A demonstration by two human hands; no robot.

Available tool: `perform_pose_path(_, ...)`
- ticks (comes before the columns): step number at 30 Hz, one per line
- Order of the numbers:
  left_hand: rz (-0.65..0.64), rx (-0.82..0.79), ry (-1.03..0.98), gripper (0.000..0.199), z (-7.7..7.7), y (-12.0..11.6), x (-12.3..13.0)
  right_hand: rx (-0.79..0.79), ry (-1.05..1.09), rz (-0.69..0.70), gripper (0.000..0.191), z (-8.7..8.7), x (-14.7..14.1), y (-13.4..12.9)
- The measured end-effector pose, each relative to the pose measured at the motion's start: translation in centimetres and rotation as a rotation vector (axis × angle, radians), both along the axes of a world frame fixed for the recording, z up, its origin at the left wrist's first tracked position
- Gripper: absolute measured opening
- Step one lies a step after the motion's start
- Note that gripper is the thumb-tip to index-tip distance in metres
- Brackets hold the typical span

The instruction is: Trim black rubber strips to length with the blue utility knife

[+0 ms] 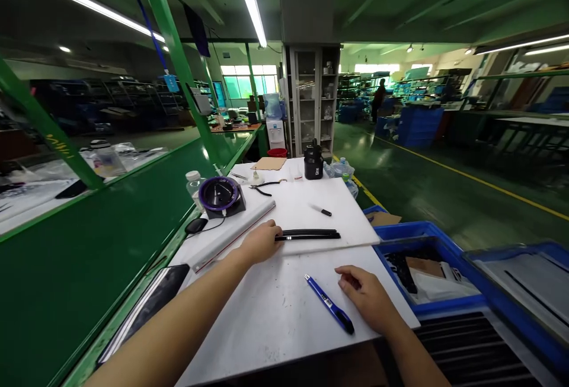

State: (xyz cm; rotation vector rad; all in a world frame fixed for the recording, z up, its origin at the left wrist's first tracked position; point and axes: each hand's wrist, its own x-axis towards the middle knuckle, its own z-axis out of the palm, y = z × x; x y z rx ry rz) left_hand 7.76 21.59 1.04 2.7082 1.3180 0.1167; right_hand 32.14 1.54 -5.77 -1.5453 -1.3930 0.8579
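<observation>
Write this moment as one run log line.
left hand: holds black strips; right hand: nothing visible held, near blue tool; blue tool: on white table

strips (311,232) — black | cutter (332,309) — blue, black-ended | board (300,197) white | fan (219,194) purple-rimmed

Bright tube lights (255,21) hang below a dim ceiling (413,25). A tall grey cabinet (306,96) stands to the right of a bright window (235,86). Yellow lines (444,166) run along the glossy green floor (427,197).

There are two bare hands (262,242), one blue tool (329,303), one purple-rimmed fan (219,193) and one black jug (313,165).
</observation>
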Motion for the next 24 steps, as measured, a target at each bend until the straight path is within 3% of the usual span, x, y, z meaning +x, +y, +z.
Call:
perform_pose_path(8, -0.042, 0.068, -0.023, 0.026, -1.5, 0.5, 0.6, 0.024, -0.002, -0.038, 0.036, 0.8, -0.5, 0.1)
perform_pose_path(13, -0.149, 0.162, -0.03, 0.025, -1.5, 0.7, 0.3, 0.019, -0.006, -0.051, 0.036, 0.9, -0.5, 0.0)
perform_pose_path(20, -0.198, 0.248, 0.002, 0.032, -1.8, 0.3, -0.3, 0.017, 0.027, -0.053, 0.037, 0.5, -0.3, 0.0)
perform_pose_path(24, -0.211, 0.263, -0.062, 0.038, -0.8, 0.0, -1.0, 0.023, 0.04, -0.068, 0.038, 0.4, -0.4, 0.0)
